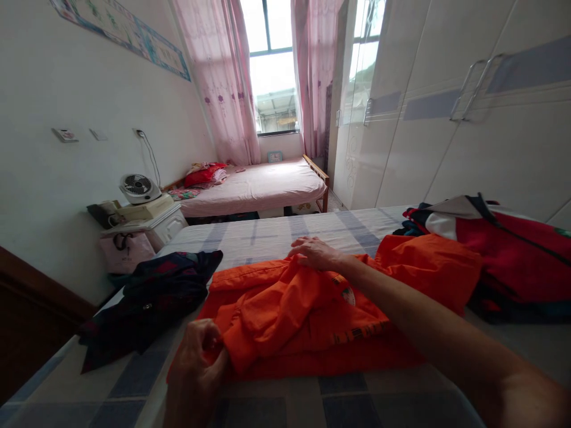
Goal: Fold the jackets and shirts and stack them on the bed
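An orange jacket [285, 309] with a sleeve folded across it lies spread on the bed in front of me. It has dark-striped trim and a round badge. My left hand [196, 362] is closed at the near left end of the jacket, pinching the sleeve end between thumb and fingers. Across the jacket reaches my right arm, and my right hand [316, 252] grips the cloth near the far edge, fingers bent downward. The part of the jacket behind my right forearm is hidden; more orange cloth shows beyond it at the right.
Dark clothing [156, 291] lies on the checked bed sheet [267, 235] at the left. A pile with a red garment [517, 255] lies at the right. Beyond stand a pink-covered bed [263, 190], a nightstand [163, 226] bearing a fan [138, 187], and a white wardrobe [414, 148].
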`<state>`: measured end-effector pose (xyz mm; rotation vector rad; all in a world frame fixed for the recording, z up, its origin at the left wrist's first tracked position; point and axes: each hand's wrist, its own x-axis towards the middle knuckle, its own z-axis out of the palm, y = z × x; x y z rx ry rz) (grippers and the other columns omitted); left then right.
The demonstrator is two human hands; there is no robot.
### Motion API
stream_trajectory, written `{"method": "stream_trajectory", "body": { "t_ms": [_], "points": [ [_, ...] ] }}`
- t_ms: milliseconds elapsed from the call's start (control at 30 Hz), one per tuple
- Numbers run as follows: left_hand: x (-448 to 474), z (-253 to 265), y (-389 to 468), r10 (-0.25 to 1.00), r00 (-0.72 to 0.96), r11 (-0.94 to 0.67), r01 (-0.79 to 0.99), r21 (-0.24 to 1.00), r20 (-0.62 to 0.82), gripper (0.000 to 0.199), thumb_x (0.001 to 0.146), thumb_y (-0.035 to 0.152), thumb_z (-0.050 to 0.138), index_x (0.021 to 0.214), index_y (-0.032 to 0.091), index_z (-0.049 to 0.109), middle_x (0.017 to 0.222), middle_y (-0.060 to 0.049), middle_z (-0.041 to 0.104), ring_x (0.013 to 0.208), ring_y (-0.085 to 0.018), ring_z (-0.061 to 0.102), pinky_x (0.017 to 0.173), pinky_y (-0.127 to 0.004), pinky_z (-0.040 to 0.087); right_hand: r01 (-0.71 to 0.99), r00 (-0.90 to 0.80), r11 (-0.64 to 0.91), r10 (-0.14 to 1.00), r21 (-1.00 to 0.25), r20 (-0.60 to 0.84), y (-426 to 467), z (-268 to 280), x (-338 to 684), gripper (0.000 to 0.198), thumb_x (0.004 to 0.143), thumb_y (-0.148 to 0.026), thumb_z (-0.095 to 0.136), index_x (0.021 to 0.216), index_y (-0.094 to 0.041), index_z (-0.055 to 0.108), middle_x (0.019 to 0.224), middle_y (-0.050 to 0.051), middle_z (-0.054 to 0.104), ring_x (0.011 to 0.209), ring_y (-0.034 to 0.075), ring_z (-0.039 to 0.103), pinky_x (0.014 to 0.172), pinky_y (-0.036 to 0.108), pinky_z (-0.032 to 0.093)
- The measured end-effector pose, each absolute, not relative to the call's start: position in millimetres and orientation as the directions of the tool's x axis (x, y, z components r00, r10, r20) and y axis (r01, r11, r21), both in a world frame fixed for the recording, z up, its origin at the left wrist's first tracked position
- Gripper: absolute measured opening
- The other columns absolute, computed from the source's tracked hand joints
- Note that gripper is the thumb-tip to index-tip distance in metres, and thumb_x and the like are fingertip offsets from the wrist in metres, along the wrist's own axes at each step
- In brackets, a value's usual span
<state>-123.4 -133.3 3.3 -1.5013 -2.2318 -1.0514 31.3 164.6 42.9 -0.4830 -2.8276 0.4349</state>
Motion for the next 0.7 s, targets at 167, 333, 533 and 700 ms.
{"method": "stream_trajectory", "body": {
  "t_ms": [167, 333, 533, 700],
  "points": [
    [-109, 2, -142, 0.774, -0.454, 0.110, 0.783, 0.612, 0.442, 0.028, 0.088, 0.036, 0.046, 0.066, 0.021, 0.056, 0.065, -0.001, 0.055, 0.063, -0.014, 0.056, 0.060, -0.022, 0.046, 0.291, -0.909, 0.847, 0.390, -0.445, 0.147, 171, 35, 17, 0.013, 0.069, -0.010, 0.057, 0.073, -0.018, 0.067, 0.103, 0.008, 0.066, 0.100, 0.022, 0.057, 0.089, 0.033, 0.039],
    [-90, -3, -143, 0.659, -0.592, 0.243, 0.752, 0.613, 0.464, 0.036, 0.085, 0.052, 0.047, 0.093, 0.022, 0.066, 0.088, -0.006, 0.067, 0.087, -0.023, 0.063, 0.072, -0.030, 0.051, 0.290, -0.858, 0.684, 0.495, -0.670, 0.134, 186, 34, 19, 0.014, 0.079, -0.025, 0.054, 0.079, -0.017, 0.066, 0.091, 0.005, 0.067, 0.085, 0.017, 0.058, 0.081, 0.029, 0.043],
    [-82, 5, -117, 0.626, -0.633, 0.264, 0.721, 0.640, 0.455, 0.038, 0.074, 0.057, 0.061, 0.090, 0.022, 0.063, 0.074, -0.001, 0.065, 0.066, -0.017, 0.062, 0.059, -0.026, 0.048, 0.210, -0.836, 0.378, 0.547, -0.901, 0.035, 190, 30, 26, 0.028, 0.081, -0.043, 0.051, 0.079, -0.017, 0.060, 0.071, 0.001, 0.062, 0.061, 0.011, 0.054, 0.058, 0.023, 0.045],
    [-95, 19, -110, 0.671, -0.694, 0.184, 0.497, 0.848, 0.261, 0.032, 0.075, 0.051, 0.062, 0.074, 0.019, 0.064, 0.077, -0.001, 0.065, 0.070, -0.017, 0.062, 0.060, -0.024, 0.049, 0.132, -0.822, 0.179, 0.570, -0.975, -0.006, 189, 28, 31, 0.032, 0.076, -0.050, 0.058, 0.079, -0.018, 0.056, 0.072, 0.001, 0.060, 0.058, 0.010, 0.053, 0.056, 0.023, 0.045]
  ]
}}
